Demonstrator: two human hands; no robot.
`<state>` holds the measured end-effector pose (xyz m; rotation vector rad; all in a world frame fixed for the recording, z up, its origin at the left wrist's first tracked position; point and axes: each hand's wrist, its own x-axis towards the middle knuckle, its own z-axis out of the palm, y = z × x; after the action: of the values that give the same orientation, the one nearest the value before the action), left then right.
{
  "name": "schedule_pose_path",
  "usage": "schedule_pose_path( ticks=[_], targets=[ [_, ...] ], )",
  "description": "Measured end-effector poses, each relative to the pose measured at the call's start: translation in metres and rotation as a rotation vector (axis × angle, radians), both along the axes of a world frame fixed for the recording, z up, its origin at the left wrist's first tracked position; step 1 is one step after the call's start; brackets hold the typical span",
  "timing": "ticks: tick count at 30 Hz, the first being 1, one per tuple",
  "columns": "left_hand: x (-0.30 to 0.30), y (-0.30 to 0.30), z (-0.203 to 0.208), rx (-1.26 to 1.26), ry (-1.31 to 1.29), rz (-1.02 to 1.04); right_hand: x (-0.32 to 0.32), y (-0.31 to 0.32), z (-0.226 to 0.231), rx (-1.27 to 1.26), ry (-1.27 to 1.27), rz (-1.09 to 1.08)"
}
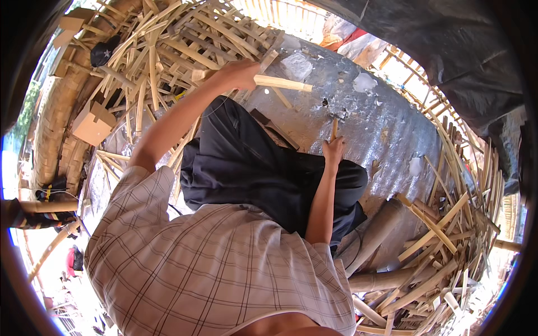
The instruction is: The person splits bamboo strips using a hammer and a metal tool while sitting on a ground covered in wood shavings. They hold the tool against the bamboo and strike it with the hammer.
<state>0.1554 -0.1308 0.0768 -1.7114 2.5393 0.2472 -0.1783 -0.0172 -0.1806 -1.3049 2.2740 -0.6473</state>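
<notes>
- Head view: a checked shirt (224, 263) is nearest, worn by the person seated on the ground. Dark trousers (241, 168) are in front of it, knees bent.
- Right hand (334, 149): closed, gripping a short wooden stick (335, 130) beyond the right knee. The stick points away from the body, its far end among small scraps (337, 110). Whether it is a tool handle, I cannot tell.
- Left hand (242, 75): reaches out past the left knee, fingers closed on a pale bamboo strip (284, 83). The strip's free end points to the right, clear of the stick.
- Ground: a worn grey sheet (386, 140) with pale patches. A flat dark piece (273, 129) lies on it between the knees.
- Right side: a thick bamboo pole (374, 236) near the right knee, with a loose heap of split bamboo (437, 246) beside it.
- Left side: a tangled pile of bamboo strips (185, 42) beyond the left arm. A brown cardboard box (94, 124) and a dark cap (105, 51) are by its outer edge.
- Far side: a black sheet (448, 45) hangs at upper right; a red and white bundle (350, 39) is near it.
</notes>
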Motion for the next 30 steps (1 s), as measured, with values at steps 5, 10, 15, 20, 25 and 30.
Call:
schedule_pose_path(
  ticks=[5, 10, 15, 20, 25, 30],
  targets=[
    [-0.051, -0.011, 0.039, 0.221, -0.250, -0.130, -0.007, 0.001, -0.001, -0.034, 0.004, 0.026],
    [-0.081, -0.036, 0.037, 0.271, -0.509, -0.221, -0.001, 0.000, 0.001, -0.027, 0.002, 0.038],
    [-0.109, -0.051, 0.044, 0.288, -0.700, -0.202, 0.001, -0.001, -0.003, -0.040, -0.003, 0.010],
    [-0.126, -0.049, 0.088, 0.379, -0.730, -0.151, -0.006, -0.002, 0.003, -0.018, -0.030, -0.008],
    [-0.108, -0.088, 0.069, 0.464, -0.598, -0.016, -0.002, 0.000, -0.002, -0.016, -0.018, 0.044],
    [-0.130, -0.091, 0.095, 0.698, -0.558, 0.013, -0.011, -0.001, -0.002, 0.010, -0.027, -0.012]
  ],
)
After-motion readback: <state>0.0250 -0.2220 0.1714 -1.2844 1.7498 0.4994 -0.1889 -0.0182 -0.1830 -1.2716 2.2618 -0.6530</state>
